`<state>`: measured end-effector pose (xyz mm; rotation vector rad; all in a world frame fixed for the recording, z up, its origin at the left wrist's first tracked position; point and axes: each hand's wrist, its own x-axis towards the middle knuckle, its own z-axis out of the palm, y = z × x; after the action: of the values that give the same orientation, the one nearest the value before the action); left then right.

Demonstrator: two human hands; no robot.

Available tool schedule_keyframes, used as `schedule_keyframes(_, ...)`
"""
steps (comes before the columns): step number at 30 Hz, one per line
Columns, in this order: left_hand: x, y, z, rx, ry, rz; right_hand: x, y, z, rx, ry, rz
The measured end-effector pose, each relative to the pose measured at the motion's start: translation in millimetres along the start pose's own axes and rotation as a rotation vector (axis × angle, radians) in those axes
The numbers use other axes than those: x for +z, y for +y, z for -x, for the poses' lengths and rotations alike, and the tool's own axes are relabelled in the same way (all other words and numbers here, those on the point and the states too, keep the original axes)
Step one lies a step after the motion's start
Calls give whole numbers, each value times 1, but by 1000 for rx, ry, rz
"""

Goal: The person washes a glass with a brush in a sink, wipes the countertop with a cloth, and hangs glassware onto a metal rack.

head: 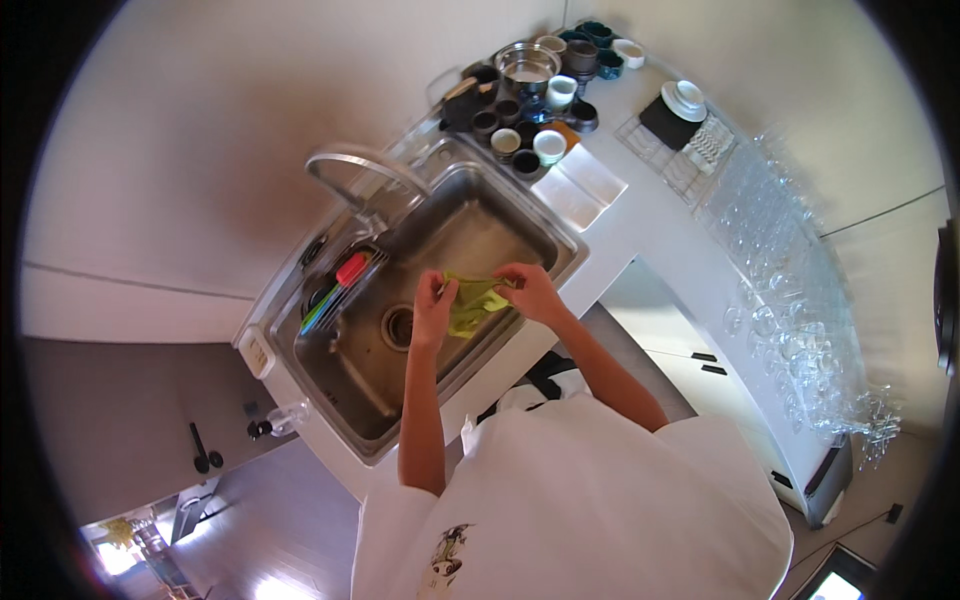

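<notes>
A yellow-green cloth [471, 306] hangs between my two hands over the stainless steel sink [480, 214]. My left hand [433, 306] pinches its left upper corner between thumb and fingers. At the opposite corner, my right hand [529, 291] grips the cloth near the sink's front rim. The lower part of the cloth droops in loose folds. Just left of my left hand lies the round drain [397, 327]. A curved metal faucet [367, 161] rises from the back edge of the sink.
A wire caddy [346, 292] with a red item sits along the sink's back side. Several cups [550, 146] and a steel pot [528, 67] crowd the counter corner. A metal tray [579, 186] lies beside the sink. Many glasses [795, 330] line the right counter.
</notes>
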<state>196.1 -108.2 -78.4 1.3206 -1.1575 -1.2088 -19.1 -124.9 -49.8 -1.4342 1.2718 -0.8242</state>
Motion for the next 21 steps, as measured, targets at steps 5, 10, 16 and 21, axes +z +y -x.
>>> schedule_keyframes(5, 81, 27, -18, -459, -31, 44, -61, 37, 1, 31, 103, -310)
schedule_keyframes(10, 88, -52, -32, -1091, -312, 125, -102, 32, -2, -58, 15, -451)
schedule_keyframes(16, 81, -66, -30, -1003, -492, 597, -109, -1, -8, -239, 76, -175)
schedule_keyframes(21, 102, 5, -44, -675, -285, 345, -79, 44, -25, -195, 500, 66)
